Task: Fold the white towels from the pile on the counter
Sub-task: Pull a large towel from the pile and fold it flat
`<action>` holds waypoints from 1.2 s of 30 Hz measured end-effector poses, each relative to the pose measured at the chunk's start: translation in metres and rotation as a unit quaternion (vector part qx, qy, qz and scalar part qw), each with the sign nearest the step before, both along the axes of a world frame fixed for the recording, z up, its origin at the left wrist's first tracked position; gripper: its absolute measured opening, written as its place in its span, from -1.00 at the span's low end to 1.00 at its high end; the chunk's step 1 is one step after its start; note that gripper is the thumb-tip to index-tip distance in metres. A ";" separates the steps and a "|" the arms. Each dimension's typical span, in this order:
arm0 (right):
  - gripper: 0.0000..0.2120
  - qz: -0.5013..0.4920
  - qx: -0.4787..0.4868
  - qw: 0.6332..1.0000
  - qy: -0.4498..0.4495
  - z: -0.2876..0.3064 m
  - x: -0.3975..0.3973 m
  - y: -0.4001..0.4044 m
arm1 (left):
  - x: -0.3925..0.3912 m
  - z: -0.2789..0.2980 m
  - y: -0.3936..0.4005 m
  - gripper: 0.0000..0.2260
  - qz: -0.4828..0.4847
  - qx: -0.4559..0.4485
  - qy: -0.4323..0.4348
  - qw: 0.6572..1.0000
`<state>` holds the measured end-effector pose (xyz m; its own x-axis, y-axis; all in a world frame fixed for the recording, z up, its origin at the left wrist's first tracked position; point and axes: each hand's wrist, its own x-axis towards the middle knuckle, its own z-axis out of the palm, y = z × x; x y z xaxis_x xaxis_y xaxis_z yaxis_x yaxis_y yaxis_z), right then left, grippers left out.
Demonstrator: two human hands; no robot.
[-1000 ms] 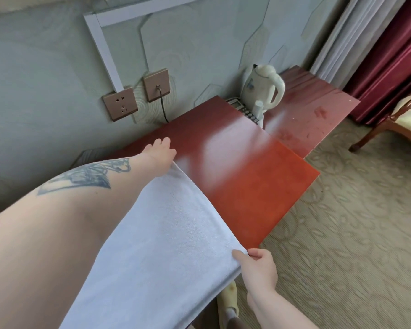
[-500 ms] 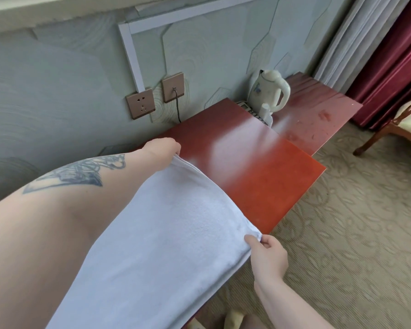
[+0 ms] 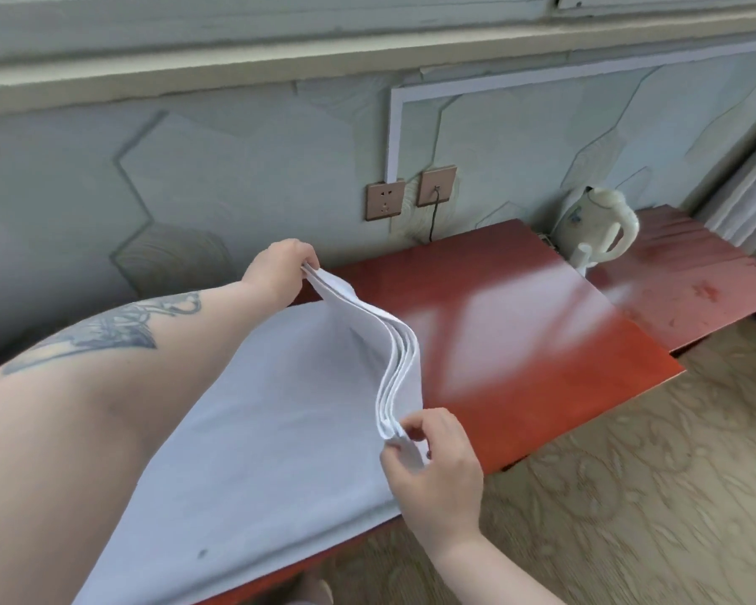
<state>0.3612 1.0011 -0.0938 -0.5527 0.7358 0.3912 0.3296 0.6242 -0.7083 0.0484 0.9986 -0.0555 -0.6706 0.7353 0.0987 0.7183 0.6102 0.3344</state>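
A white towel (image 3: 276,434) lies spread along the red wooden counter (image 3: 520,342), folded into several layers whose edges show at its right end. My left hand (image 3: 280,268) pinches the far corner of that end, near the wall, lifted off the counter. My right hand (image 3: 433,469) pinches the near corner at the counter's front edge, also raised. The layered edge sags in a curve between the two hands. My tattooed left forearm covers part of the towel's left side.
A white electric kettle (image 3: 599,229) stands at the back right, where a lower red counter section (image 3: 690,290) begins. Two wall sockets (image 3: 411,196), one with a black cord plugged in, sit above the counter. Patterned carpet (image 3: 629,495) lies to the right.
Both hands have gone from resting at the towel's right corners to pinching them and lifting that end off the counter. The camera has tilted up and to the left.
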 end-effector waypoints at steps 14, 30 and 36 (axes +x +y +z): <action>-0.85 0.208 0.150 0.966 -0.019 -0.021 -0.048 -0.113 | -0.073 -0.024 -0.118 -0.65 0.050 0.026 -0.043 0.997; -0.74 0.233 0.131 0.930 -0.253 -0.072 -0.072 -0.190 | -0.093 -0.081 -0.174 -0.72 0.242 0.131 -0.418 0.866; -0.75 0.221 0.127 0.935 -0.248 -0.072 -0.075 -0.194 | -0.083 -0.085 -0.167 -0.53 0.267 0.167 -0.528 0.788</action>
